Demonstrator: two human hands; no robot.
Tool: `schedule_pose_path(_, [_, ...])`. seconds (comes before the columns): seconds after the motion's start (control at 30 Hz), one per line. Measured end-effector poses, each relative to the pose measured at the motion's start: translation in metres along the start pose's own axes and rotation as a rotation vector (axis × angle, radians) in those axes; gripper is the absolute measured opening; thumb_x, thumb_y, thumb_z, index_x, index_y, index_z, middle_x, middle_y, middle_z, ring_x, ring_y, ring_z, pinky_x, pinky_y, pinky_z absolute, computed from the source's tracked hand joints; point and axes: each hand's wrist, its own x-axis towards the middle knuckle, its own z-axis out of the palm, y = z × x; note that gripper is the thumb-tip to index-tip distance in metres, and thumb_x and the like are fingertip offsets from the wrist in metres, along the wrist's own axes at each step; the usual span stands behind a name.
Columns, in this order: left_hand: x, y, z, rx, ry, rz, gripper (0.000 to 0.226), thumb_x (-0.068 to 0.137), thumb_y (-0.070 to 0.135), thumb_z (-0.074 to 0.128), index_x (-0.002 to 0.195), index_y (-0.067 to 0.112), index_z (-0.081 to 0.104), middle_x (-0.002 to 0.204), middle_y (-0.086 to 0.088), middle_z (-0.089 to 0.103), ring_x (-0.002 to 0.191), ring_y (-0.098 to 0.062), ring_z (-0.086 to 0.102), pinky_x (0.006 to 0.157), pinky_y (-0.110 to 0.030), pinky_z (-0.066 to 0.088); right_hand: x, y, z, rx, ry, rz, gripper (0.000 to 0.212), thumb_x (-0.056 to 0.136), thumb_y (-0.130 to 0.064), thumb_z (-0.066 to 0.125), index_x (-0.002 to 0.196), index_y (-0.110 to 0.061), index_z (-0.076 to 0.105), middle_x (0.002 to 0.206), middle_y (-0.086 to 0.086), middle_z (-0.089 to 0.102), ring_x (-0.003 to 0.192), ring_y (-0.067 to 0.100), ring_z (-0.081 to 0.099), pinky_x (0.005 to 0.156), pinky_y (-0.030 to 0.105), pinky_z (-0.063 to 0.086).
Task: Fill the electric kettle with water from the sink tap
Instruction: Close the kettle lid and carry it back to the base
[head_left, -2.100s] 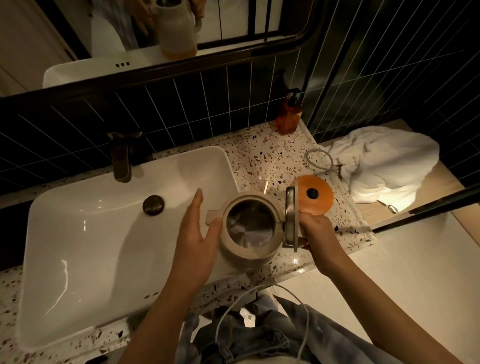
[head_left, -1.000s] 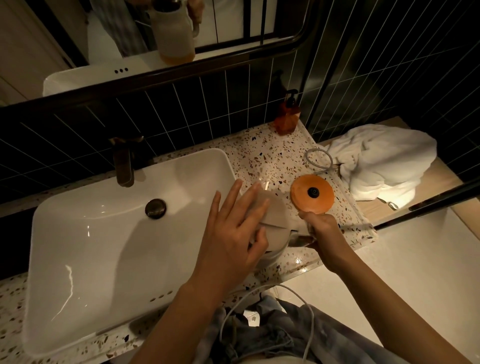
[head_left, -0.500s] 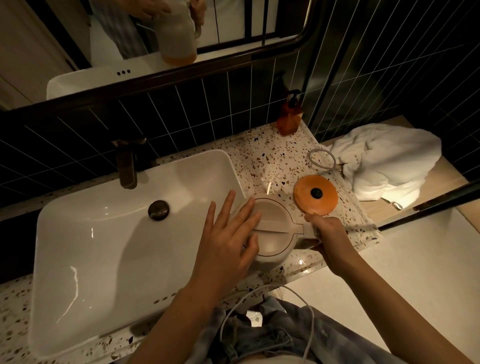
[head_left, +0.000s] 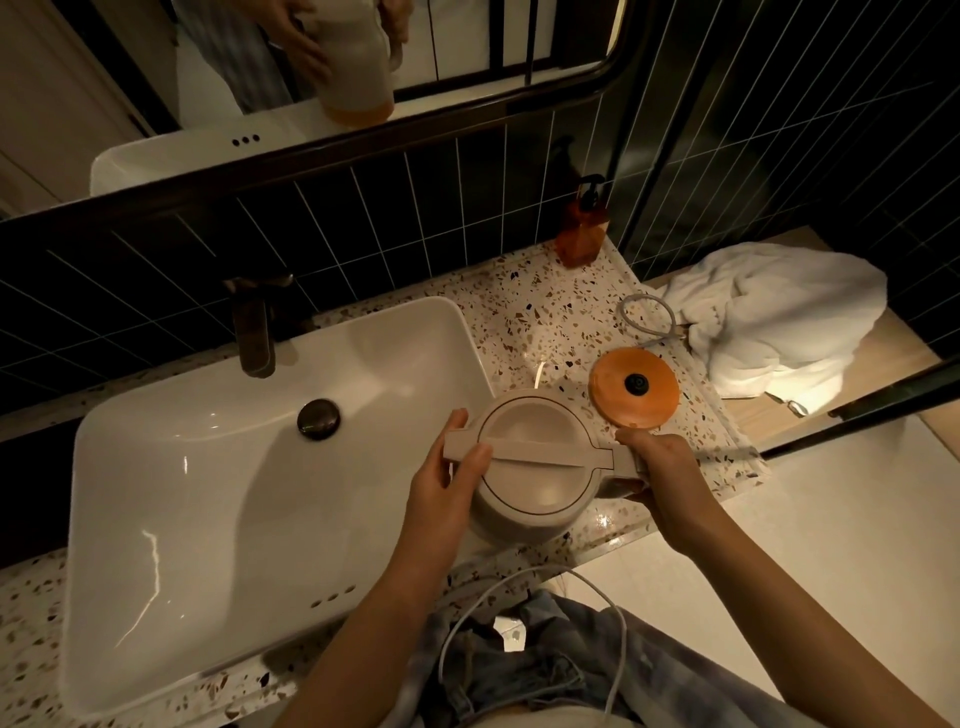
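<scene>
My right hand (head_left: 662, 475) is clenched around the handle of the kettle (head_left: 535, 467), and my left hand (head_left: 447, 483) grips the spout side, thumb on the closed lid. The kettle sits at the right rim of the sink (head_left: 218, 499), over the speckled surface (head_left: 524, 312). Its orange base (head_left: 635, 388) lies just beyond. The tap (head_left: 254, 327) stands at the back, and a white towel (head_left: 779, 322) lies far right.

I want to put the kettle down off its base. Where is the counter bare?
Bare terrazzo lies between the sink rim, soap bottle and cord loop. It is crowded nearer: orange base, kettle, towel to the right.
</scene>
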Motion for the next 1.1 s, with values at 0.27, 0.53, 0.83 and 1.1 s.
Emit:
schedule_pose_path(0.27, [-0.002,0.0,0.012,-0.16,-0.026,-0.057,0.05,0.081,0.056,0.051,0.131,0.055,0.043,0.144,0.015,0.044,0.129,-0.005,0.041,0.096,-0.02,0.032,0.001,0.003,-0.002,0.031,0.006,-0.033,0.049,0.088,-0.019,0.058,0.1,0.028,0.05,0.084,0.045,0.054,0.069,0.034,0.074,0.081,0.052,0.057])
schedule_pose_path(0.53, [0.016,0.007,0.045,-0.243,-0.081,-0.028,0.072,0.07,0.044,0.067,0.139,0.044,0.045,0.133,0.014,0.059,0.108,0.005,0.06,0.074,-0.009,0.05,0.012,-0.009,-0.039,0.067,0.011,-0.142,0.092,0.071,-0.05,0.075,0.089,0.035,0.043,0.078,0.033,0.044,0.074,0.044,0.049,0.062,0.041,0.061])
schedule_pose_path(0.83, [0.076,0.032,0.119,-0.199,-0.203,-0.02,0.084,0.071,0.047,0.071,0.147,0.033,0.04,0.139,0.012,0.056,0.125,-0.003,0.053,0.102,-0.026,0.045,0.056,-0.04,-0.106,0.048,0.212,-0.218,0.057,0.07,-0.04,0.067,0.075,0.017,0.062,0.083,0.045,0.057,0.075,0.042,0.06,0.082,0.066,0.049])
schedule_pose_path(1.1, [0.146,0.015,0.174,-0.273,-0.187,-0.22,0.057,0.088,0.026,0.066,0.142,0.025,0.048,0.13,0.005,0.063,0.114,-0.01,0.059,0.082,-0.022,0.048,0.111,-0.032,-0.143,0.072,0.288,-0.253,0.056,0.096,-0.006,0.052,0.044,-0.02,0.036,0.038,-0.014,0.029,0.038,0.003,0.028,0.046,0.018,0.036])
